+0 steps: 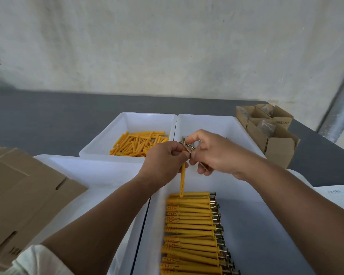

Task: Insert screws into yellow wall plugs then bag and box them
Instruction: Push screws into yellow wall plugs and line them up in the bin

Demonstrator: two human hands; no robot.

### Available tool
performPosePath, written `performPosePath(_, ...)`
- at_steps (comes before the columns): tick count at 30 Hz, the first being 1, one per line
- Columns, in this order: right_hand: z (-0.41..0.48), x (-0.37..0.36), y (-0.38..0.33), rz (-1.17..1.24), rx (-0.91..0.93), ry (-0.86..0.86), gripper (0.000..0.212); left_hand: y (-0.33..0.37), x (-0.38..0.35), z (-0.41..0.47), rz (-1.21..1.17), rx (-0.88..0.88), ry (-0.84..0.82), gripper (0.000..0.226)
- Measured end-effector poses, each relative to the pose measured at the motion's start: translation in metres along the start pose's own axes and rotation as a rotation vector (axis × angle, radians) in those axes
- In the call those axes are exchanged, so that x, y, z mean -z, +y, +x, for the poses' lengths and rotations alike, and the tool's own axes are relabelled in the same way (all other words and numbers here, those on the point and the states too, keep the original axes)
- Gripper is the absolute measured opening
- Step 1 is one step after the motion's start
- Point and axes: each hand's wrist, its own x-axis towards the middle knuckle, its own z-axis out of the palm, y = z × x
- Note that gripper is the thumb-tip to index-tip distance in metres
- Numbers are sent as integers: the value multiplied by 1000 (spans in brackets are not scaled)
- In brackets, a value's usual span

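My left hand (164,161) pinches the top of one yellow wall plug (182,179), which hangs straight down over the near white tray (266,225). My right hand (213,153) grips a bundle of screws (188,146), heads toward my left hand, and their threaded tips show below its fingers. The two hands meet at the plug's top. A neat row of plugs with screws in them (195,231) lies in the near tray. Loose yellow plugs (139,144) are heaped in the far left white tray (127,124).
A far right white tray (216,124) sits behind my hands, its contents mostly hidden. Flat cardboard (22,195) rests on another white tray (87,171) at the left. Open cardboard boxes holding bags (266,128) stand at the back right on the grey table (48,116).
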Motion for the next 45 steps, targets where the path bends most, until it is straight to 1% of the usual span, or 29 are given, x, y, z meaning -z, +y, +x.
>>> performPosePath(3,-5,-4,1,-49,47,-68,51,-1,0,1,13,-13,-12,15)
performPosePath(5,-6,-2,2,-47,65,-51,57,-2,1,1,6,-16,-14,15)
performPosePath(8,-4,1,4,26,79,96,52,-2,1,1,-3,-15,-23,13)
performPosePath(11,-3,5,8,158,42,235,47,-2,2,0,-6,-13,-44,16)
performPosePath(15,1,6,11,239,10,402,42,-1,2,-1,0,-29,-88,18)
performPosePath(18,3,5,11,273,18,493,38,0,2,-1,5,-25,-116,20)
performPosePath(21,4,4,12,279,36,535,36,-1,3,-2,7,-32,-132,21)
performPosePath(30,4,4,12,288,45,560,35,0,2,-3,44,-48,-132,21)
performPosePath(36,1,-1,10,225,35,497,29,0,2,-2,49,-42,-129,22)
performPosePath(40,0,-3,10,198,24,469,20,0,1,-1,47,-34,-127,28)
performPosePath(45,-1,-4,9,157,26,389,6,-1,1,-1,46,-38,-128,30)
